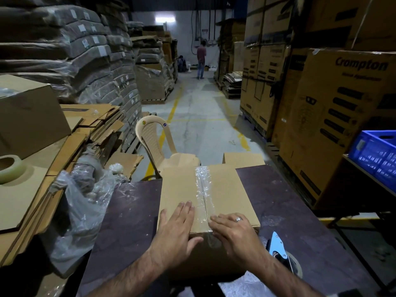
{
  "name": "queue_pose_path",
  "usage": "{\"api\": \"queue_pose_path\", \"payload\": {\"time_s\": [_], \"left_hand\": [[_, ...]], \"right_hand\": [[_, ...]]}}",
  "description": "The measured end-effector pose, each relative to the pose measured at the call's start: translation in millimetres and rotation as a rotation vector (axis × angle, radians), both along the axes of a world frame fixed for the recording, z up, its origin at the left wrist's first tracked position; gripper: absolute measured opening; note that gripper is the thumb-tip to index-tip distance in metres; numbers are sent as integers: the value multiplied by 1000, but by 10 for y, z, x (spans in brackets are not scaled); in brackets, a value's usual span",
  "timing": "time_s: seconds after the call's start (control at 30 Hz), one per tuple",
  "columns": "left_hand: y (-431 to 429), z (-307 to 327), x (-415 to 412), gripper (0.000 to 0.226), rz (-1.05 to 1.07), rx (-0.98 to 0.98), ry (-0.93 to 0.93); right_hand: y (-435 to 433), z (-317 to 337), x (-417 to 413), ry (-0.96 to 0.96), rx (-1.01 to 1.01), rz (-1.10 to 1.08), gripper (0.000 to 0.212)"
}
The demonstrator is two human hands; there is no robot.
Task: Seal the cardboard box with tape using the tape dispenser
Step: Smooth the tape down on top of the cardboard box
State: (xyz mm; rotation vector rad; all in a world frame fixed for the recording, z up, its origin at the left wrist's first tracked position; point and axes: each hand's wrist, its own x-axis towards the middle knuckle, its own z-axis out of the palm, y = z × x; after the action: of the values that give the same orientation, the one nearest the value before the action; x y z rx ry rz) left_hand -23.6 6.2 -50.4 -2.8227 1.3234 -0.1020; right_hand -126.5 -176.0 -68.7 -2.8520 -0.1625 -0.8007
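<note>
A closed cardboard box (229, 189) stands on a dark table (295, 211). A strip of clear tape (203, 185) runs along its top seam from the far edge to the near edge. My left hand (175, 230) lies flat on the box top left of the seam, its thumb hooked over the near edge. My right hand (233, 230), with a ring, presses flat on the tape at the near edge. The tape dispenser (282, 254), light blue with a tape roll, lies on the table to the right of the box, beside my right forearm.
A beige plastic chair (158, 144) stands just beyond the table. Flattened cartons, a tape roll (10, 168) and a plastic bag (85, 200) crowd the left. Printed cartons and a blue crate (377, 155) stand on the right. A person (201, 61) stands far down the aisle.
</note>
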Motion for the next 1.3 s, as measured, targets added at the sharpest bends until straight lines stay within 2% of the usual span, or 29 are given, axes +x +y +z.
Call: {"api": "queue_pose_path", "payload": {"time_s": [0.1, 0.23, 0.33, 0.53, 0.6, 0.73, 0.9, 0.97, 1.13, 1.23, 1.3], "left_hand": [[-45, 21, 4, 78, -12, 59, 43], [-62, 62, -21, 85, 2, 118, 33], [-60, 75, -17, 93, 52, 113, 56], [-55, 74, 2, 94, 22, 62, 79], [-48, 72, 3, 94, 17, 51, 82], [-34, 65, 36, 94, 18, 43, 90], [-43, 50, 33, 95, 22, 33, 108], [-53, 48, 11, 96, 20, 32, 108], [-30, 65, 26, 94, 7, 37, 86], [-15, 60, 45, 94, 1, 35, 86], [-20, 56, 21, 94, 1, 21, 82]], "right_hand": [[9, 145, 54, 110, -60, 12, 27], [33, 275, 338, 322, -93, 6, 55], [50, 206, 351, 284, -167, -11, 48], [59, 156, -17, 223, -112, 92, 40], [11, 200, 130, 238, -171, 49, 43], [76, 286, 389, 337, -152, 64, 59], [90, 239, -41, 244, -34, 221, 40], [10, 256, -109, 261, -18, 256, 42], [-13, 330, 284, 350, -71, 102, 64], [59, 237, 216, 258, -100, 153, 49], [24, 188, 10, 245, -44, 204, 43]]}}
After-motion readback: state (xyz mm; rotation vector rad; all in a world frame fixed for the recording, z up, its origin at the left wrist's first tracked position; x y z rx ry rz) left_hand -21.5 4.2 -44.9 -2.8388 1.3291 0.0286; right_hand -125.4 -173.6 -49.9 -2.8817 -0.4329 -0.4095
